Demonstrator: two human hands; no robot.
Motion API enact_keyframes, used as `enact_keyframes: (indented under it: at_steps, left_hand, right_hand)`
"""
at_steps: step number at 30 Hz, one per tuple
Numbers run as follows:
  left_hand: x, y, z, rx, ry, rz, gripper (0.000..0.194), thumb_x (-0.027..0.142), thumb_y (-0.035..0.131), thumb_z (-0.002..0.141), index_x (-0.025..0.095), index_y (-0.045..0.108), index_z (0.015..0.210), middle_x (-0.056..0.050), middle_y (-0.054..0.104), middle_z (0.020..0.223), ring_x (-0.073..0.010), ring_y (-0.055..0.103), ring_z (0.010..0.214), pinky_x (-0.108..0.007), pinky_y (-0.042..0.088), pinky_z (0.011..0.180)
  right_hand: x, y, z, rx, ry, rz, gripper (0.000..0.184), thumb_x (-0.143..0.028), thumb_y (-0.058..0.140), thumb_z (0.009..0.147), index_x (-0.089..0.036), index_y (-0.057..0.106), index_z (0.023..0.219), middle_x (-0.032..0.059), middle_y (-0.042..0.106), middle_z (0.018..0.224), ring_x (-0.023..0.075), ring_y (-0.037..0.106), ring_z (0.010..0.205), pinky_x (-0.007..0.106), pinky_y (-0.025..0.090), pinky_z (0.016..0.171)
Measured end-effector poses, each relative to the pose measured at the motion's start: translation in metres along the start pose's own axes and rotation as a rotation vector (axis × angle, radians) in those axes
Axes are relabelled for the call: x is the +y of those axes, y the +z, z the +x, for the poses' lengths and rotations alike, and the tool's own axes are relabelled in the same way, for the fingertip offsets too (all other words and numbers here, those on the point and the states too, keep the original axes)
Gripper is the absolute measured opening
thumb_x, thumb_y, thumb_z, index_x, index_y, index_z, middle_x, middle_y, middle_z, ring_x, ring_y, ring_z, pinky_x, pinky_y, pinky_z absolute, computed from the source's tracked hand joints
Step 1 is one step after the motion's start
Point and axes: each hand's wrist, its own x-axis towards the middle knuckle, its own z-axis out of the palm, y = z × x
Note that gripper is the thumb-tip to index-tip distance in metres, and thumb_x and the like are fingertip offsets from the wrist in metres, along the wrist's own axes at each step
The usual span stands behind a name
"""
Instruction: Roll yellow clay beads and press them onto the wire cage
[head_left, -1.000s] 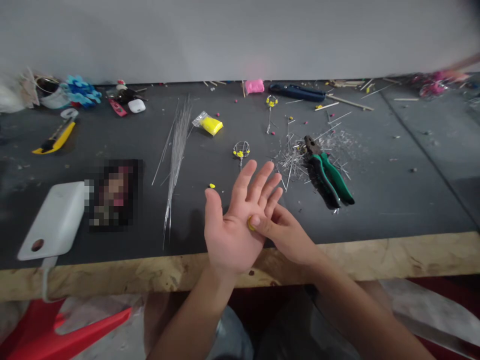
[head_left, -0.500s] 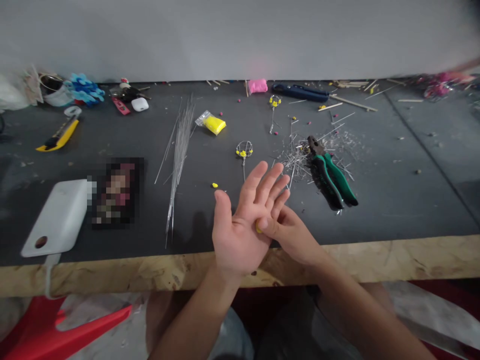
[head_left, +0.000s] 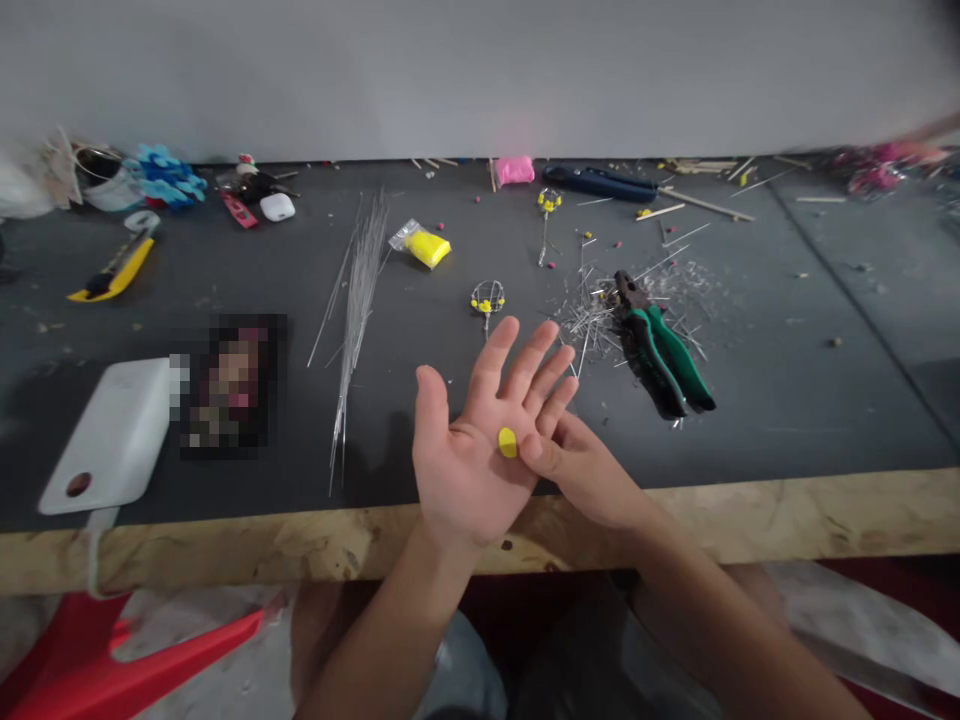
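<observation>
My left hand point(head_left: 469, 455) is held palm up above the table's near edge, its fingers and thumb spread. On its palm lies a small, flattened yellow piece point(head_left: 508, 443) that looks like soft clay. My right hand point(head_left: 581, 465) grips the outer edge of the left palm, its thumb tip just beside the yellow piece and its other fingers hidden behind. Just beyond my fingertips, a small wire frame with yellow beads point(head_left: 487, 300) lies on the table, its stem partly covered. Another such beaded wire piece point(head_left: 548, 205) lies farther back.
Green-handled pliers point(head_left: 660, 345) lie right, by scattered wire clippings point(head_left: 592, 325). Left are a bundle of thin wires point(head_left: 360, 290), a yellow clay packet point(head_left: 426, 246), a white power bank point(head_left: 112, 430) and a yellow cutter point(head_left: 120, 265). A dark-blue tool point(head_left: 600, 184) and pink packet point(head_left: 515, 170) lie behind.
My right thumb has slid right, off the yellow piece, which now shows as a flat oval. My left hand has shifted slightly left, and its thumb now covers the spot where a yellow bit lay.
</observation>
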Motion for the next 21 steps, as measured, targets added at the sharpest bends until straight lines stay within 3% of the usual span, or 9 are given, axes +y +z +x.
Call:
enact_keyframes:
  at_steps: [4,9,16,21]
  left_hand:
    - [0.002,0.000,0.001,0.003,0.001,-0.030,0.071,0.071,0.010,0.089,0.031,0.051,0.131,0.000,0.051,0.143,-0.0231,0.035,0.141,-0.043,0.016,0.120]
    - [0.002,0.000,0.001,0.041,-0.002,-0.015,0.071,0.070,0.009,0.090,0.031,0.047,0.135,-0.001,0.051,0.143,-0.0212,0.037,0.140,-0.041,0.019,0.119]
    - [-0.002,-0.001,0.002,0.030,0.014,0.055,0.069,0.073,0.012,0.088,0.033,0.052,0.129,0.000,0.050,0.144,-0.0228,0.037,0.140,-0.042,0.022,0.118]
    - [-0.012,0.000,0.000,0.043,0.131,0.241,0.065,0.072,0.018,0.088,0.036,0.053,0.128,0.002,0.046,0.148,-0.0254,0.025,0.145,-0.046,0.012,0.120]
  right_hand:
    - [-0.003,0.004,0.000,0.003,0.038,0.019,0.034,-0.030,0.074,0.080,-0.026,0.064,0.112,0.0036,0.071,0.113,0.0211,0.065,0.109,0.037,0.055,0.091]
    - [-0.006,0.006,0.001,0.021,0.059,0.017,0.036,-0.028,0.077,0.076,-0.022,0.063,0.110,0.0036,0.072,0.106,0.0203,0.067,0.105,0.037,0.056,0.090]
    - [-0.005,0.004,0.001,0.023,0.040,0.050,0.038,-0.031,0.078,0.076,-0.025,0.063,0.110,0.0030,0.071,0.111,0.0204,0.066,0.107,0.035,0.056,0.089]
    - [0.000,0.000,0.003,0.023,-0.012,0.004,0.049,-0.045,0.076,0.075,-0.025,0.059,0.117,0.0060,0.066,0.123,0.0225,0.060,0.116,0.034,0.053,0.091]
